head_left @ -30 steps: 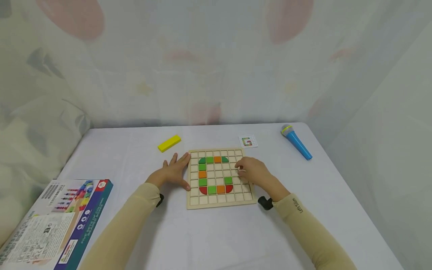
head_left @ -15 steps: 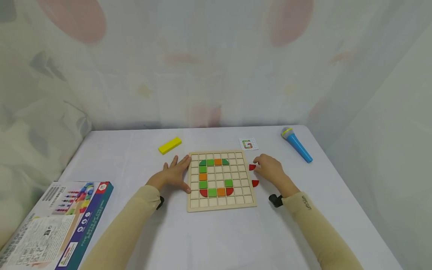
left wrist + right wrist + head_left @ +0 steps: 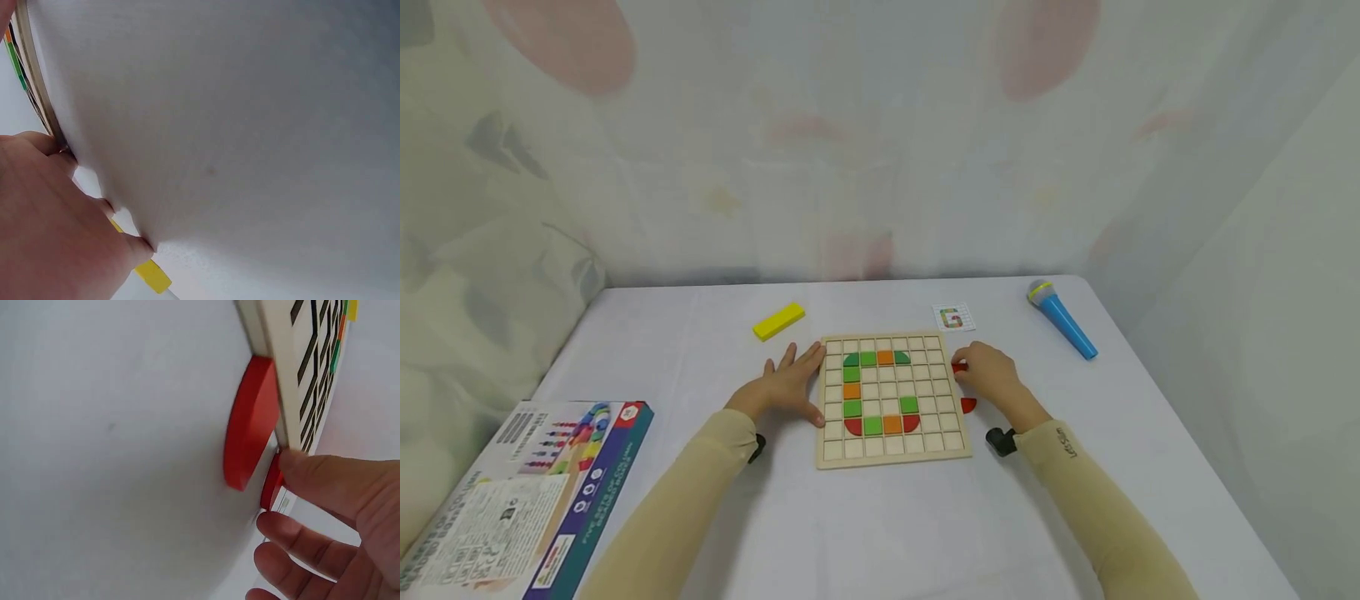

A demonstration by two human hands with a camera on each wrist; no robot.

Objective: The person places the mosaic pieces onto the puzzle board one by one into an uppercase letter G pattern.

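Board point(image 3: 891, 450) crowded by red pieces point(image 3: 967, 405); table point(image 3: 880, 525) in front open

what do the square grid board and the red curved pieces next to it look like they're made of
The square grid board looks like pale unfinished wood or plywood: light tan, matt, with a plain thick edge in the right wrist view. The red curved pieces look like painted wood, possibly plastic: solid colour, smooth, slightly glossy, thick.

Pale matt wooden grid board point(image 3: 891, 454), smooth painted red piece point(image 3: 250, 425), glossy blue plastic microphone point(image 3: 1063, 321), matt tablecloth point(image 3: 887, 525).
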